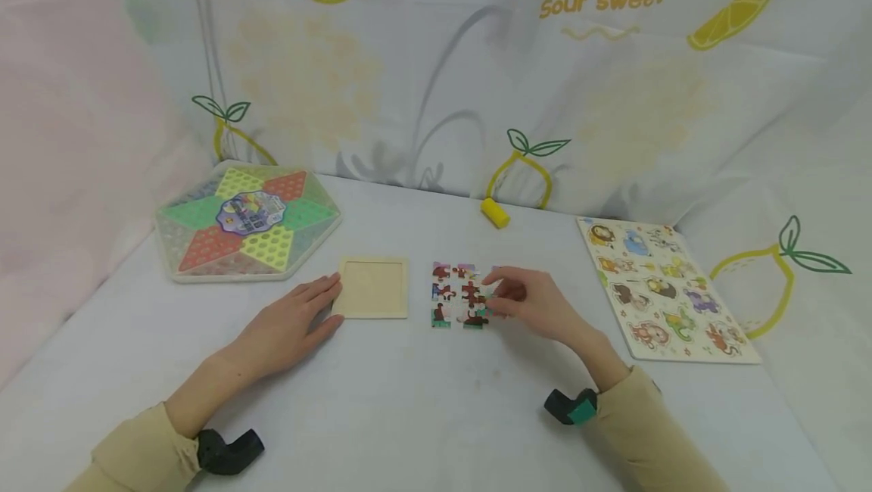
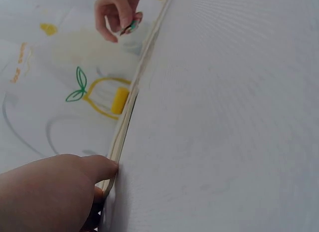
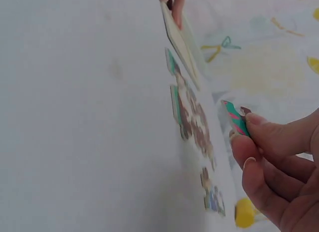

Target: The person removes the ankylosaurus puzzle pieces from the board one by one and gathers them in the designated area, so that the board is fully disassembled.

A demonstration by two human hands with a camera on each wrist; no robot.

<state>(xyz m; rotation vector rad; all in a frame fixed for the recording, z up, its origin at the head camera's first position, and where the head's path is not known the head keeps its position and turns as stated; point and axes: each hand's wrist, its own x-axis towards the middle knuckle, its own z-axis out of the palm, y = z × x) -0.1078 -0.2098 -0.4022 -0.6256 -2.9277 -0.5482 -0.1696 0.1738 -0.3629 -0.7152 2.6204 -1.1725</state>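
A shallow wooden puzzle tray (image 1: 373, 260) lies flat on the white table. At its left edge rests my left hand (image 1: 282, 329), fingers extended and thumb near the front corner. To the tray's right, several loose jigsaw pieces (image 1: 470, 293) are laid in rows with gaps between them, picture side up. Over the right side of these rows is my right hand (image 1: 534, 303). In the right wrist view its thumb and fingertips pinch a green, pink and brown jigsaw piece (image 3: 236, 118), held up off the table. The hand hides some of the pieces in the head view.
A hexagonal Chinese checkers board (image 1: 248, 223) lies at the back left. On the right is a wooden animal puzzle board (image 1: 668, 291). A small yellow cylinder (image 1: 495, 213) lies near the back edge, before a lemon-print cloth (image 1: 422, 60).
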